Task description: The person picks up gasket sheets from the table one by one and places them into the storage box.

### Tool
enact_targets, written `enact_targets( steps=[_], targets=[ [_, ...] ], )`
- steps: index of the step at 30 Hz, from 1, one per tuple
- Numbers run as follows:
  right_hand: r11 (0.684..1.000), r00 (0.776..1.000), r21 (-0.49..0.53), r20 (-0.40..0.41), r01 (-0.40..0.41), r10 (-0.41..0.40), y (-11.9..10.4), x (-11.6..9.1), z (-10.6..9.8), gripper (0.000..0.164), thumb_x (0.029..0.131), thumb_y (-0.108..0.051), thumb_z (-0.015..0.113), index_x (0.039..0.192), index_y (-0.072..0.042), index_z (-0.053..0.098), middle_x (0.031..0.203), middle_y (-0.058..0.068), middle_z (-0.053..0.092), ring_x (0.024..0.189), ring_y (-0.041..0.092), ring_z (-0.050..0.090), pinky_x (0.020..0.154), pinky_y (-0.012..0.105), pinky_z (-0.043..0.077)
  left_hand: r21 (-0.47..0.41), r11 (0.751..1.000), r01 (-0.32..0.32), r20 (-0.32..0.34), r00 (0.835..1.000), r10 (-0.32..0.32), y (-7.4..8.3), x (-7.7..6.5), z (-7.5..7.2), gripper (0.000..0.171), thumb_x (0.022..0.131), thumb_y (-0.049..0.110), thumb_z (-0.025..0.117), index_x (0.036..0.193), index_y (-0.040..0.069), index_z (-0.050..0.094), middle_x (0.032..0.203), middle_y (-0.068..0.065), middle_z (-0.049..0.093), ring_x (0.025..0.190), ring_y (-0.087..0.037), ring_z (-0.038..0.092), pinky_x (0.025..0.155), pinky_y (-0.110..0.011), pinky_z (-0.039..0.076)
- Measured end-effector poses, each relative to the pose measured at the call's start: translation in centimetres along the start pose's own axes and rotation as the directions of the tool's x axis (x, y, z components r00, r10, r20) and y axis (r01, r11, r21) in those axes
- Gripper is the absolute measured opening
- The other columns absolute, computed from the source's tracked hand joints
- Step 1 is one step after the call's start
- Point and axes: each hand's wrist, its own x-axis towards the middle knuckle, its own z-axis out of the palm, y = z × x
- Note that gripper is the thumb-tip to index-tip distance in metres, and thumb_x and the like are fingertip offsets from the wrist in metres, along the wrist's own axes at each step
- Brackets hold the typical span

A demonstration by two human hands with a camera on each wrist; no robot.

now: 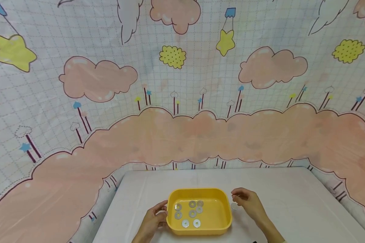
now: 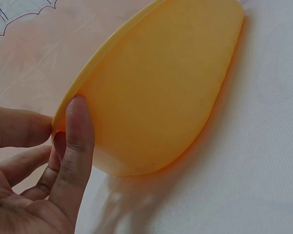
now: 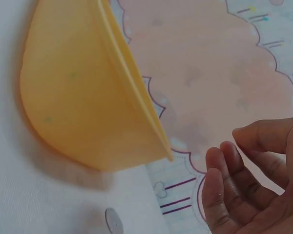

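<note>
A shallow yellow tray [image 1: 214,232] stands on the white table, with several flat grey metal washers [image 1: 185,223] lying in its left and middle part. At the tray's left end my left hand [image 1: 153,217] holds its side, the thumb against the outer wall just below the rim and the other fingertips round the edge. My right hand [image 1: 250,204] hovers just past the right end, fingers loosely bent, nothing between them; the thumb stands apart from the fingers in the right wrist view. A single washer [image 1: 234,206] is on the table between that hand and the tray.
The white tabletop [image 1: 146,182] spreads around the tray. Beyond its far edge and at both sides hangs a patterned cloth [image 1: 182,138] with pink clouds and yellow stars. A small dark object [image 1: 254,242] pokes in at the bottom edge of the head view.
</note>
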Motion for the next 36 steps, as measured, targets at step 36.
enact_targets(
  steps=[36],
  targets=[
    [0.966, 0.997, -0.253, -0.057, -0.056, 0.043, 5.5, 1.5, -1.5, 0.032, 0.084, -0.018, 0.074, 0.113, -0.004, 0.072, 0.097, 0.004, 0.069, 0.086, 0.015, 0.065, 0.073, 0.030, 0.057, -0.009, 1.000, -0.004, -0.002, 1.000, 0.004, -0.2, -1.0, 0.4, 0.061, 0.090, 0.007, 0.058, 0.147, -0.004, 0.038, 0.115, -0.012, 0.049, 0.074, -0.011, 0.057, 0.067, -0.029, 0.059]
  ],
)
